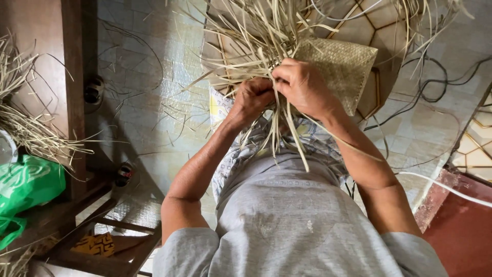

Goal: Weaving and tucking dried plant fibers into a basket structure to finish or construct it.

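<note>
- Head view, looking straight down the person's chest: both forearms reach away from the body and meet at about 12 o'clock of the lap.
- Left hand [254, 97]: curled into a narrow fist around a bunch of pale straw strips [277, 128]. The grip sits right at the edge of the woven mat [341, 64], which looks meant to pin the loose ends where the weave stops.
- Right hand [302, 84]: fingers bent down, pinching strips at the same edge, touching the left hand at its 9 o'clock side. Which single strip it holds is hidden under the knuckles; cannot tell.
- Woven mat: finished flat panel lies at 1 o'clock of the hands, resting partly over a low patterned board [382, 20]; unwoven strips fan out toward 11 and 12 o'clock and hang toward the lap at 6 o'clock, free of the weave.
- Surroundings: spare straw bundle [20, 118] at 9 o'clock beside a dark wooden frame [74, 102]; green plastic bag [28, 187] at 8 o'clock; white cable [446, 187] on the floor at 4 o'clock.
</note>
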